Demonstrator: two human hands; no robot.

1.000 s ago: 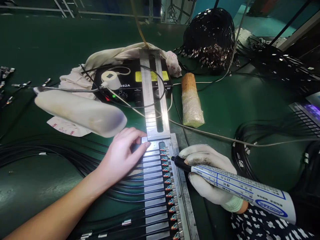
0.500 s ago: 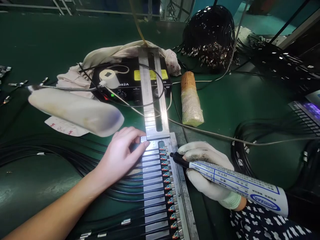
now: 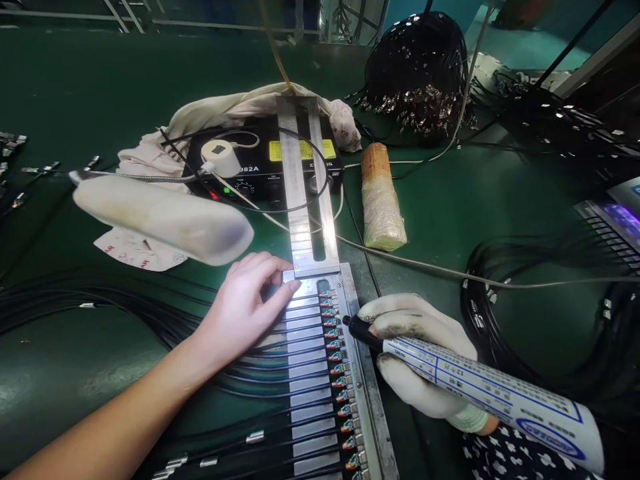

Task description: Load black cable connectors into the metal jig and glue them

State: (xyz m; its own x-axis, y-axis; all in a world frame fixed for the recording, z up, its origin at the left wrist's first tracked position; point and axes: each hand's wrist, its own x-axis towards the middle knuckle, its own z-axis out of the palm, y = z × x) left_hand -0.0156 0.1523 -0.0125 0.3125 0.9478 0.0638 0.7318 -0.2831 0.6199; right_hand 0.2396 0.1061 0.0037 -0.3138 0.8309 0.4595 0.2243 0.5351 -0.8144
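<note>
My bare left hand (image 3: 247, 310) holds the upper left corner of a long metal jig (image 3: 305, 443), thumb on its top face and fingers curled at the edge. Black cables lie across the jig in a row, each ending in a small connector (image 3: 338, 367) with orange and green wire ends. My gloved right hand (image 3: 425, 323) is closed around a white glue tube (image 3: 495, 390) with blue print and a black nozzle. The tube slants, its nozzle tip close beside the connectors near the row's upper end. Whether the tip touches a connector I cannot tell.
Behind the jig stands a black control box (image 3: 260, 177) with a white cloth over it. A blurred pale lamp-like head (image 3: 163, 217) hangs at left. A film-wrapped block (image 3: 383, 200) stands right of the box. Cable bundles (image 3: 415, 73) lie at the back right.
My right hand has moved the glue tube a short way down the row, toward me. My left hand stays at the jig's corner. The view has shifted slightly.
</note>
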